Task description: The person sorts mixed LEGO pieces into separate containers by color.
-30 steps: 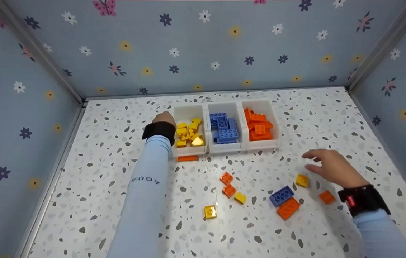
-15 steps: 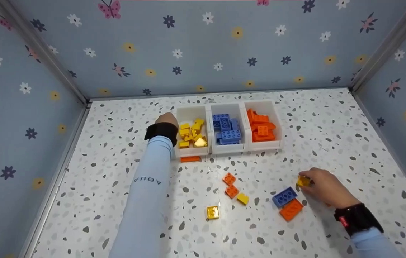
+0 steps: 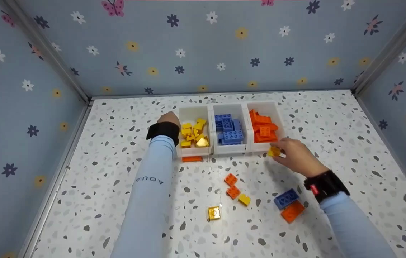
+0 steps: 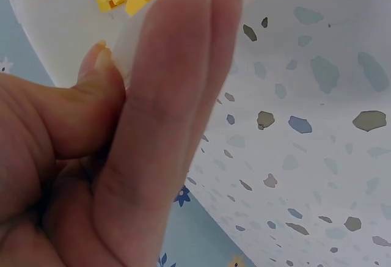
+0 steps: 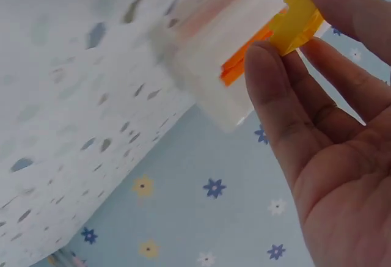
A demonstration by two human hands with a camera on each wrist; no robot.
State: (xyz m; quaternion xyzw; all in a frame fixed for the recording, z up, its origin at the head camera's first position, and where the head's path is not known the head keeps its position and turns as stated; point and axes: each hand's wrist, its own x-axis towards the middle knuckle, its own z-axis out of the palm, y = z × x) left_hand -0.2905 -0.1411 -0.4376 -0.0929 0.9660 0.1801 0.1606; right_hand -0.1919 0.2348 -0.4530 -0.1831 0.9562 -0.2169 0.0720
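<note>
My left hand (image 3: 169, 118) grips the left wall of the white bin (image 3: 195, 152) that holds yellow bricks (image 3: 187, 132). In the left wrist view the thumb (image 4: 95, 105) lies on the inner side of that wall and the straight fingers (image 4: 162, 84) on the outer side. My right hand (image 3: 299, 157) pinches a yellow toy brick (image 5: 296, 21) between thumb and fingertips. That hand is in front of the right-hand bin (image 3: 260, 147), which holds orange bricks (image 3: 264, 131). The middle bin (image 3: 230, 148) has blue bricks (image 3: 233, 136) in it.
Loose on the speckled table are two small orange bricks (image 3: 233, 192), a yellow brick (image 3: 244, 199), a shiny yellow brick (image 3: 214, 213), and a blue brick (image 3: 286, 199) beside a larger orange one (image 3: 292, 211). An orange piece (image 3: 192, 158) lies before the left bin. Patterned walls (image 3: 203, 43) enclose the table.
My right hand came down on the yellow brick at the right, took it, and carried it up and left to the orange bin's front. My left hand has stayed at its bin.
</note>
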